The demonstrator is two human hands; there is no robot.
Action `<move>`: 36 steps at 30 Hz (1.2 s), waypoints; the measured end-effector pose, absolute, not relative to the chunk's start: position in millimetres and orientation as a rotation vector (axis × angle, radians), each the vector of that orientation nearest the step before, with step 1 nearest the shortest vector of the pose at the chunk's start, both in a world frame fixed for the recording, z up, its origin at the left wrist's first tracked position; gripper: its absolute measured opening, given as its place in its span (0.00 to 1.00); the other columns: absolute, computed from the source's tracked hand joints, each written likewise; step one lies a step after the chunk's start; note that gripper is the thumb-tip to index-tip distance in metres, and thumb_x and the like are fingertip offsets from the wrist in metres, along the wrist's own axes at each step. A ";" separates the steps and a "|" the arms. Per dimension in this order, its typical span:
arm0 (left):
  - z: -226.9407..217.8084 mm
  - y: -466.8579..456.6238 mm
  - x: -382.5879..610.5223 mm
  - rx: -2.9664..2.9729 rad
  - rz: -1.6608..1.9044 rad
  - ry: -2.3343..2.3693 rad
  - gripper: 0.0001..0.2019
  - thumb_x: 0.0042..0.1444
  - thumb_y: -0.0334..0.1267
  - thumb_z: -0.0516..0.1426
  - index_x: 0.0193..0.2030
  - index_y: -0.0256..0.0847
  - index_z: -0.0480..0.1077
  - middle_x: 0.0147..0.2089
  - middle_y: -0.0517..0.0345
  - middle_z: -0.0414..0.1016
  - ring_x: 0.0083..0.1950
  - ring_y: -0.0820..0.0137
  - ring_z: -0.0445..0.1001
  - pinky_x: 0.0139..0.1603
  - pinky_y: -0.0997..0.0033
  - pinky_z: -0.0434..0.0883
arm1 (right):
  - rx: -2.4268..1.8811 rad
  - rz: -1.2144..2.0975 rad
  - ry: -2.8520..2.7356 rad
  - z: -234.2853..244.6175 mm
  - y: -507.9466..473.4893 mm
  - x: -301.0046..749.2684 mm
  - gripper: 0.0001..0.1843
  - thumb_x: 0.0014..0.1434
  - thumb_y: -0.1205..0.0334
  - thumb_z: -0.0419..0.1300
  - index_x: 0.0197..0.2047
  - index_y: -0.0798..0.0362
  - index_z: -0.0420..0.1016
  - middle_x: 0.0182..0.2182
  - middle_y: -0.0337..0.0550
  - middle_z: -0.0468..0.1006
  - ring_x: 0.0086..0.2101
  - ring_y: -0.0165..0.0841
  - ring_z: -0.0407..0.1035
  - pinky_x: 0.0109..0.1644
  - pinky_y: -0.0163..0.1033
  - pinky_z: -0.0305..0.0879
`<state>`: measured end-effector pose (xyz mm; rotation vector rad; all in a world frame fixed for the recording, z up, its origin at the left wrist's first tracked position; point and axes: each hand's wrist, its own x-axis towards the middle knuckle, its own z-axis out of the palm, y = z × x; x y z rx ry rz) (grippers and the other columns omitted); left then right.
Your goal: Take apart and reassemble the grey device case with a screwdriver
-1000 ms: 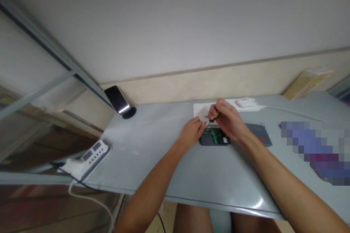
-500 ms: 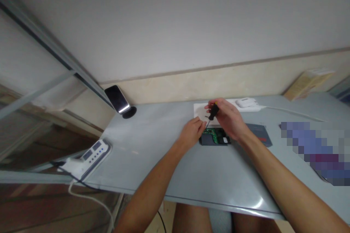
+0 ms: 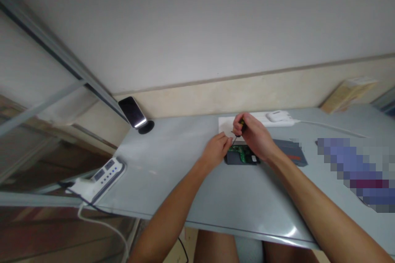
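Note:
An opened electronic device with a green circuit board (image 3: 242, 155) and a dark casing lies on the table. My right hand (image 3: 254, 131) is closed around the dark handle of a screwdriver (image 3: 242, 124). The screwdriver slants down to the left, its thin shaft reaching the upper left part of the board. My left hand (image 3: 217, 148) sits at the device's upper left corner with curled fingers close to the screwdriver's tip. What those fingertips grip is hidden. Behind the device lies a white sheet or pad (image 3: 226, 125), partly covered by my hands.
A dark grey flat panel (image 3: 290, 152) lies right of the device. Behind it are a white power strip (image 3: 284, 122) and a white case (image 3: 276, 116). A phone on a stand (image 3: 132, 112) is at back left, another power strip (image 3: 108, 174) at the left edge, and a yellowish box (image 3: 345, 94) at back right.
My right fingers have closed further around the screwdriver handle and now cover more of it. The left hand and the device stay almost where they were.

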<state>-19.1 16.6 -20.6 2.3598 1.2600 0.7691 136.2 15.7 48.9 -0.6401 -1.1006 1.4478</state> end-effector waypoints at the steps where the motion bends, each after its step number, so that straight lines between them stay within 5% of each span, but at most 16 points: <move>1: -20.0 16.4 -19.2 2.363 0.766 1.256 0.21 0.74 0.43 0.44 0.34 0.39 0.71 0.36 0.55 0.70 0.40 0.68 0.72 0.47 0.67 0.71 | -0.647 1.443 -1.122 48.8 15.4 136.3 0.20 0.61 0.41 0.63 0.32 0.50 0.71 0.26 0.36 0.62 0.26 0.29 0.56 0.31 0.38 0.56; 19: -20.4 17.6 -20.0 2.374 0.724 1.282 0.21 0.74 0.42 0.46 0.33 0.39 0.72 0.35 0.56 0.71 0.39 0.68 0.72 0.46 0.68 0.71 | -0.675 1.503 -1.106 52.6 16.9 135.5 0.25 0.60 0.45 0.62 0.22 0.49 0.58 0.20 0.33 0.53 0.21 0.28 0.46 0.24 0.36 0.47; 28: -20.3 17.3 -19.6 2.400 0.766 1.224 0.20 0.74 0.40 0.46 0.34 0.39 0.71 0.36 0.55 0.71 0.41 0.68 0.72 0.48 0.68 0.71 | -0.745 1.179 -1.297 41.5 17.6 139.8 0.21 0.64 0.41 0.60 0.30 0.50 0.69 0.25 0.37 0.68 0.28 0.30 0.61 0.34 0.37 0.59; 36: -19.8 17.1 -19.7 2.403 0.744 1.255 0.21 0.74 0.42 0.44 0.33 0.40 0.71 0.35 0.55 0.71 0.39 0.68 0.72 0.47 0.67 0.72 | -0.738 1.047 -1.295 37.1 15.3 132.4 0.21 0.65 0.40 0.58 0.31 0.48 0.66 0.25 0.36 0.67 0.28 0.30 0.61 0.34 0.37 0.57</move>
